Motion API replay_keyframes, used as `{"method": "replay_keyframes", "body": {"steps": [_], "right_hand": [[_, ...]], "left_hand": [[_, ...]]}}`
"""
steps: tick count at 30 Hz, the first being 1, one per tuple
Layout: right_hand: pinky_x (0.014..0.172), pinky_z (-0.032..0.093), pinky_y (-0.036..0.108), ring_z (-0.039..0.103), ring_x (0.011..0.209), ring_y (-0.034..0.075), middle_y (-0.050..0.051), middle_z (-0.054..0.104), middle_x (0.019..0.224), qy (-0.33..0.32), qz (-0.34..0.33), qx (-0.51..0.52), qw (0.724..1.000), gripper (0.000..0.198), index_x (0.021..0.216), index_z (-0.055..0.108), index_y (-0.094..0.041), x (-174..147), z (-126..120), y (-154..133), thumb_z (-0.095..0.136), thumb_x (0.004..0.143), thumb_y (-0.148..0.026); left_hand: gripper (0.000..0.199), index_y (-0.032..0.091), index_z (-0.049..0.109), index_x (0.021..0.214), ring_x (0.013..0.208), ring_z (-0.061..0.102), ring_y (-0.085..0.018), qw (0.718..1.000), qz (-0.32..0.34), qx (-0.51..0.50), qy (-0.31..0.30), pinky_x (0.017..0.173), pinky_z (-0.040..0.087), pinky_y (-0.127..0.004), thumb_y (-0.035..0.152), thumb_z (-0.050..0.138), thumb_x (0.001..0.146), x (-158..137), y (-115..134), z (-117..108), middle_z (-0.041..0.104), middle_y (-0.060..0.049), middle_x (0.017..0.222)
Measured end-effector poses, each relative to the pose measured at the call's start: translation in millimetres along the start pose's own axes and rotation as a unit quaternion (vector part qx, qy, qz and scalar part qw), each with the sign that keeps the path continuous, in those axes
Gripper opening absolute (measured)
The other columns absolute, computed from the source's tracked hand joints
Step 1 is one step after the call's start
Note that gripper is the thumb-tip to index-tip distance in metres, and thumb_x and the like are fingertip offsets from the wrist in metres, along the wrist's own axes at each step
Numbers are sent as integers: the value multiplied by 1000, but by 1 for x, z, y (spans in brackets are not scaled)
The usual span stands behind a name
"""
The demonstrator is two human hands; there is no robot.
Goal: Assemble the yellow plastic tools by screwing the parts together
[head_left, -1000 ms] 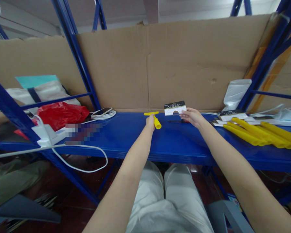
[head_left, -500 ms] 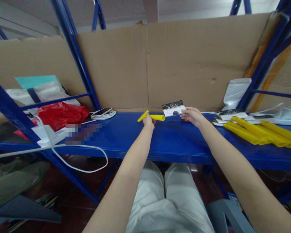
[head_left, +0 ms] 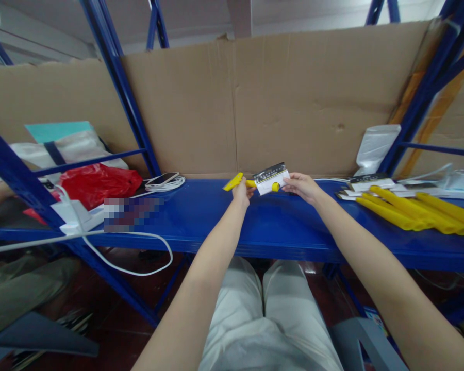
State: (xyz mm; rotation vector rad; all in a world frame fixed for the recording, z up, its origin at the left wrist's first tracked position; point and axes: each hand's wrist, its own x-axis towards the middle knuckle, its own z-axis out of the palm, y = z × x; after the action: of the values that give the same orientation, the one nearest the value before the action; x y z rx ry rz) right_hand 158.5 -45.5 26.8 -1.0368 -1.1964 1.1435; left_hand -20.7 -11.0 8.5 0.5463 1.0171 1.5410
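My left hand [head_left: 242,193] is closed around a yellow T-shaped tool [head_left: 234,182] with a tube-like handle, above the blue shelf. The tool's wide head sticks out to the left of the fist, its handle to the right. A black-and-white card [head_left: 263,185] with a round hole is pinched at its right edge by my right hand [head_left: 303,187]. The handle's yellow end shows in the card's hole, and the card covers part of the handle.
Several yellow tubes [head_left: 417,211] lie on the blue shelf [head_left: 286,232] at right, beside stacked cards [head_left: 371,183]. A phone [head_left: 162,179], coiled white cable, red plastic bag [head_left: 98,183] and power strip [head_left: 96,216] are at left. Another person's arm shows at far left. Cardboard stands behind.
My right hand has brought the card left and tilted it, and the handle's end now shows in its hole. My left hand has shifted slightly right with the yellow tool.
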Motion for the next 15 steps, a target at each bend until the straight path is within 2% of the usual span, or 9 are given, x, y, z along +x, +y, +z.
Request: {"method": "replay_keyframes", "body": {"steps": [5,10,13,15], "right_hand": [[65,53,21,61,51,7,0,68,64,-11,-13,3,1000,13,73,61,-16,3,-2,3,60,82,-8],[66,53,22,60,52,7,0,67,64,-23,-26,2,999,11,72,61,-16,3,-2,6,62,80,-8],[67,53,22,61,54,7,-1,67,65,-20,-30,7,999,13,72,62,-16,1,1,6,61,80,-6],[67,53,21,62,56,7,-1,68,66,-16,-31,9,999,14,71,62,-16,0,3,5,60,80,-5]], "left_hand": [[18,17,59,97,43,54,-8,1000,-9,0,-22,44,34,-17,31,49,91,-1,-1,0,58,2,57],[17,17,60,90,40,52,-8,999,-23,-1,-33,41,33,-17,31,50,90,2,-2,-1,56,3,52],[19,17,62,84,40,52,-8,997,-35,11,-69,43,36,-18,34,54,88,6,-6,1,57,2,50],[14,16,63,82,44,55,-10,994,-40,23,-102,49,43,-20,29,59,84,8,-10,4,60,1,53]]}}
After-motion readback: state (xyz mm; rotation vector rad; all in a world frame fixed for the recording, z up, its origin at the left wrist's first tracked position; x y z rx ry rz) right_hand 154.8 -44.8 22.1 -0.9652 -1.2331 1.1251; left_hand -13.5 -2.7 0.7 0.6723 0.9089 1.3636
